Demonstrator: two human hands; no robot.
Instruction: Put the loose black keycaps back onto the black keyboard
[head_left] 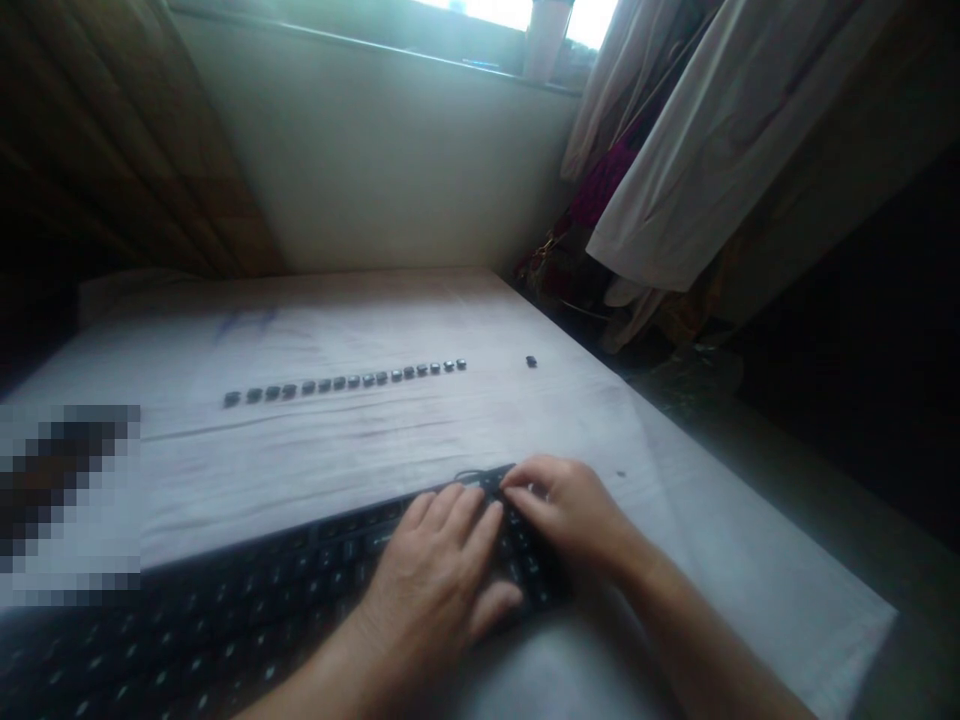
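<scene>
A black keyboard [300, 575] runs from the lower left to the middle of the white-covered surface. My left hand [439, 570] lies across its right part, fingers stretched out and slightly apart, thumb out to the side. At the keyboard's far right corner, my right hand [566, 505] has thumb and forefinger together in a pinch. Whatever lies between those fingertips is too small and blurred to make out. Beyond the keyboard, several small dark keycaps [353, 382] form a long row. One more dark keycap [531, 361] sits apart, right of the row.
A tiny dark piece [621, 474] lies right of my right hand. The white cloth [420, 435] covers the surface, whose edge slopes down along the right. Clothes [667, 190] hang at the right, a curtain [135, 140] at the left, and a wall with a window stands behind.
</scene>
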